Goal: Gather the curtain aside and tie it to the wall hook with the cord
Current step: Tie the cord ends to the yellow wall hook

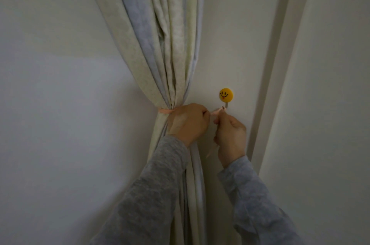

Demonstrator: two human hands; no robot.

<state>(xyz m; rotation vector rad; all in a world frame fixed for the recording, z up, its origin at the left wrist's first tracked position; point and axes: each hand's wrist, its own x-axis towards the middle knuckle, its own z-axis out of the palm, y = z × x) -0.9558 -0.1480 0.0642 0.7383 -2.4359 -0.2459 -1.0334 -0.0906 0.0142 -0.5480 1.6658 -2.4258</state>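
Cord [165, 110], thin, soft and pink, cinches the gathered curtain [172, 54] and runs to the wall hook [226, 95]; I judge it light and slippery, best pinched near the hook, where left hand [189, 122] and right hand [230, 132] are both closed on it.

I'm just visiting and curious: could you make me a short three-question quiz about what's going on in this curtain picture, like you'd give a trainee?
1. True or false: the thin pink cord is wrapped around the gathered pale cream-and-blue fabric curtain.
2. On which side of the curtain is the round yellow smiley-face wall hook: A left, B right, C directly behind it?
3. Fill in: the left hand and the right hand both pinch the ____ just below the hook.

Key: 1 true; 2 B; 3 cord.
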